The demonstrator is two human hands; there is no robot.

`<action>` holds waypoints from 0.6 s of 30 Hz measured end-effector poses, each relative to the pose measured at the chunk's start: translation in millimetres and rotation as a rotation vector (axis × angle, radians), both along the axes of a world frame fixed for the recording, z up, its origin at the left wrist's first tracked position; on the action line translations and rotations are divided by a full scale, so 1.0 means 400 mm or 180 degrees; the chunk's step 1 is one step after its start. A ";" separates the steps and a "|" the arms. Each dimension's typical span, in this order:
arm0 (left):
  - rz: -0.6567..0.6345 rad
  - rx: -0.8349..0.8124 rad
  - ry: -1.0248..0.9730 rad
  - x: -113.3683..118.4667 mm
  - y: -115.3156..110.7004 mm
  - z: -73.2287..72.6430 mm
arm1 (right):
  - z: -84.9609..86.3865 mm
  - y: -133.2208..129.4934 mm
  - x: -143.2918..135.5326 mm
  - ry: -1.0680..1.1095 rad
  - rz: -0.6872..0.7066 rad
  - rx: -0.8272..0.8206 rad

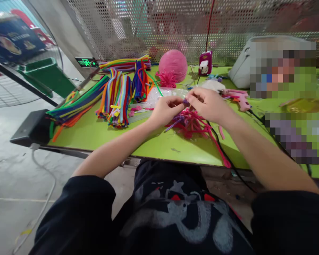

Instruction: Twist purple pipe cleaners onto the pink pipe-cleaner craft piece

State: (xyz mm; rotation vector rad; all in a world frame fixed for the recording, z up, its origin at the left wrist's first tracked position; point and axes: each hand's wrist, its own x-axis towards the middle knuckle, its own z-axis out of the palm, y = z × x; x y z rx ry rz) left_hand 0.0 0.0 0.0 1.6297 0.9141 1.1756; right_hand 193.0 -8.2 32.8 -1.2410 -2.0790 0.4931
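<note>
Both hands meet above the green tabletop (101, 132). Left hand (166, 111) and right hand (210, 104) pinch a small purple pipe cleaner piece (185, 102) between fingertips, over the pink pipe cleaner pile (194, 124). Step judged: twisting. Next move calls for a steady pinch.

Both hands, left (166, 111) and right (208, 104), meet fingertip to fingertip.

The small purple piece (185, 102) pinched between the left hand (166, 110) and right hand (210, 104) is mostly covered by fingertips — its shape cannot be told. Toward the green table (101, 132)'s right edge, pixelated patches (281, 69) mask whatever lies there — the edge itself runs out of frame.
</note>
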 end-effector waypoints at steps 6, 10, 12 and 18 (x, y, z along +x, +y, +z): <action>0.0014 0.0072 0.0304 -0.014 0.004 -0.010 | -0.039 -0.012 0.024 0.0235 0.0368 0.0257; 0.0065 0.1039 0.0947 -0.025 0.002 -0.017 | -0.050 -0.012 0.031 0.0091 0.0462 0.0335; 0.0111 0.1432 0.1181 -0.028 0.000 -0.019 | -0.050 -0.016 0.026 0.0149 0.0430 0.0224; 0.0395 0.2377 0.1376 -0.033 0.008 -0.018 | -0.046 -0.024 -0.001 0.1692 0.0417 -0.1288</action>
